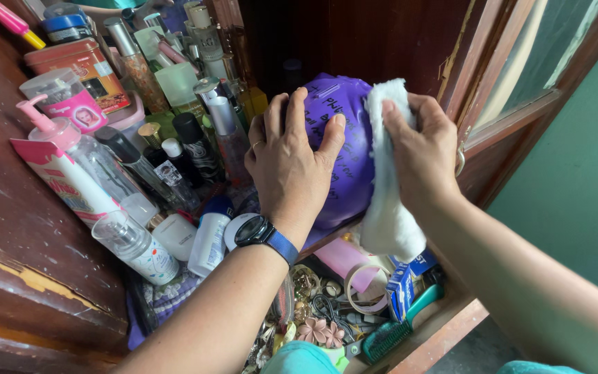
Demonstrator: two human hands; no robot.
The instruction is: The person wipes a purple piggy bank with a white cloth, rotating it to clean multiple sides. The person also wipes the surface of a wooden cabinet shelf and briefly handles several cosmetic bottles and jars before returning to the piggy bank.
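I see my left hand [292,163] spread flat, fingers open, steadying the purple rounded object [346,138] at centre. My right hand [420,149], at three o'clock of it, grips a white cloth [389,201] pressed against its side. Cosmetic bottles [174,159] crowd nine o'clock.

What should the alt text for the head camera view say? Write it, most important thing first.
A person's left hand steadies a rounded purple object in a wooden cabinet while the right hand presses a white cloth against it. Bottles and tubes crowd the shelf to the left; a green hairbrush lies below.
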